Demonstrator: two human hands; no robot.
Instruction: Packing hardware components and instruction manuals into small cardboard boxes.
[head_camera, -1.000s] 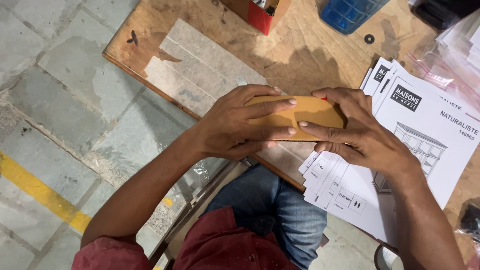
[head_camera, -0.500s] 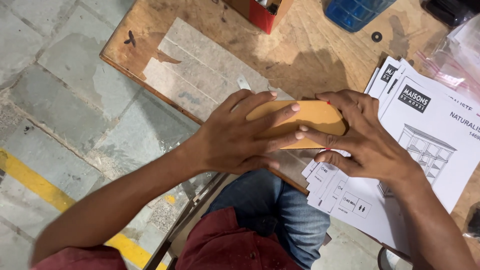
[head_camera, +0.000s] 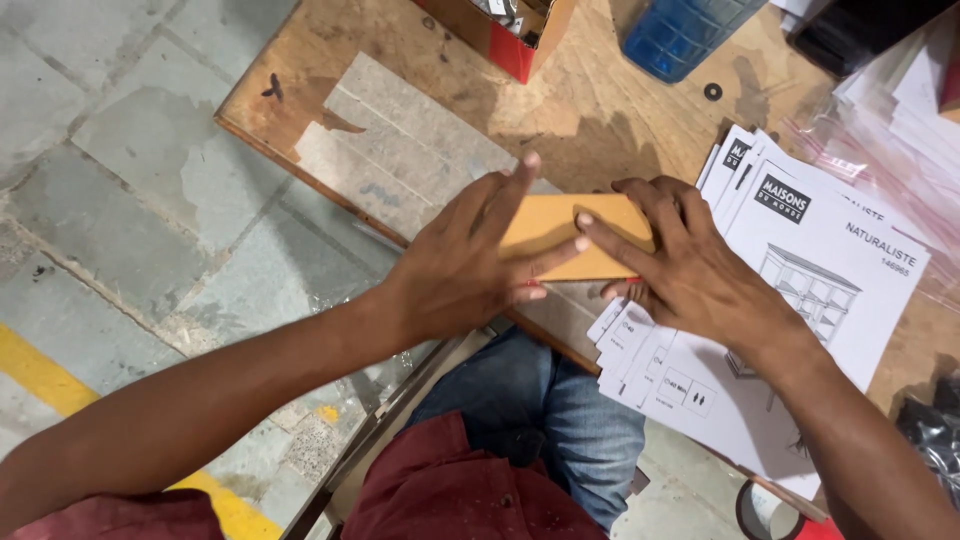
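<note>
Right now the tan flat block (head_camera: 560, 232) lies on the counter (head_camera: 600, 110) just left of the instruction sheets (head_camera: 800, 290), long axis side to side, the left hand (head_camera: 455, 270) and right hand (head_camera: 690, 270) pressing it with flat, spread fingers from opposite ends.

Flat packet (head_camera: 560, 235) on table (head_camera: 600, 110) — leaflets (head_camera: 800, 290) right, box (head_camera: 500, 30) behind

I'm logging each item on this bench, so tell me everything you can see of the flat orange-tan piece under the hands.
The orange-tan piece is a thin, flat rectangle with a smooth matte face, like cardboard or an envelope. It lies flat on the wooden board near its front edge, beside the stack of paper leaflets. The left hand presses on one end, the right hand on the other, hiding both ends.
</note>
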